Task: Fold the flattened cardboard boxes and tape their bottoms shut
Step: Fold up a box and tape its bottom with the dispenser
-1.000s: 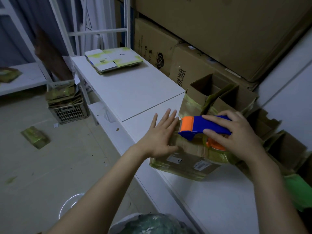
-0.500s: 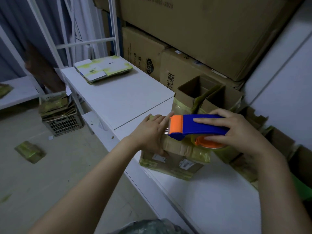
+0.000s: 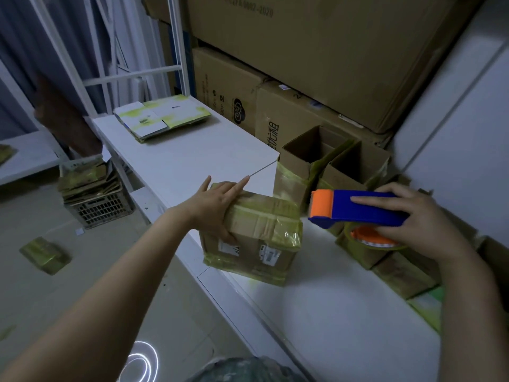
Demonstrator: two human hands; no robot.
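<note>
A small taped cardboard box (image 3: 256, 232) sits on a white table (image 3: 344, 312), close to its front edge, yellowish tape across its top seam. The person's left hand (image 3: 217, 208) clasps the box's left end. The right hand (image 3: 421, 224) grips a blue and orange tape dispenser (image 3: 358, 209), held just beside the box's right edge, orange nose pointing at it. Behind them stand two open-topped boxes (image 3: 316, 158) side by side. A stack of flattened boxes (image 3: 162, 119) lies at the table's far end. Large cartons (image 3: 303, 51) are piled against the wall. On the floor stands a plastic crate (image 3: 99, 208) filled with flattened cardboard.
</note>
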